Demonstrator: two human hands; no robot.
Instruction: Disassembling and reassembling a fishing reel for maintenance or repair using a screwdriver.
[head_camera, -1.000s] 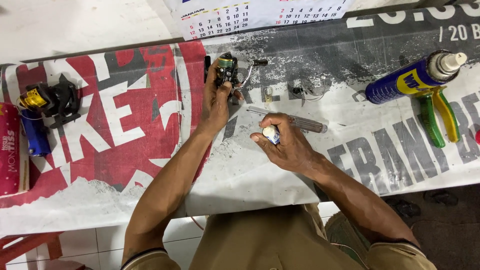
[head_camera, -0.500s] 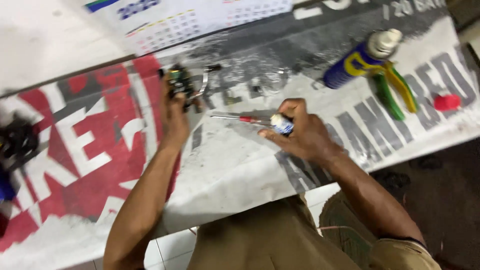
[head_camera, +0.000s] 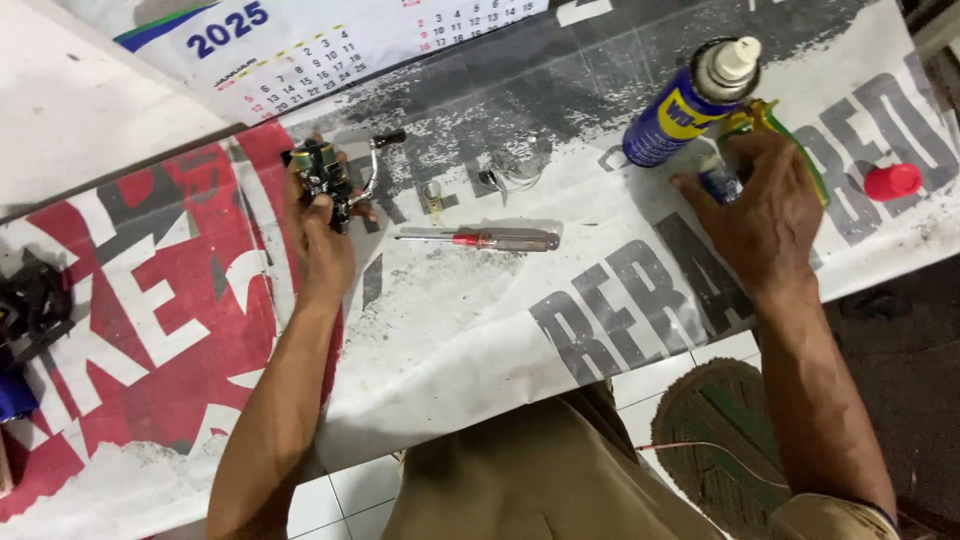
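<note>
My left hand (head_camera: 322, 240) grips a small dark fishing reel (head_camera: 325, 175) with a crank handle, held just above the printed banner (head_camera: 470, 320). My right hand (head_camera: 765, 210) is far to the right, its fingers closed around a small blue-and-white bottle (head_camera: 718, 182) beside a blue and yellow spray can (head_camera: 680, 105). A screwdriver (head_camera: 480, 239) with a red and clear handle lies loose on the banner between my hands.
Green-handled pliers (head_camera: 800, 150) lie partly under my right hand, with a red cap (head_camera: 892, 181) to the right of them. Small metal parts (head_camera: 432, 197) lie near the reel. A calendar (head_camera: 330, 50) lies at the back. Dark gear (head_camera: 35, 300) sits far left.
My right hand has left the screwdriver lying on the banner and moved right to the spray can with the small bottle. My left hand still holds the reel.
</note>
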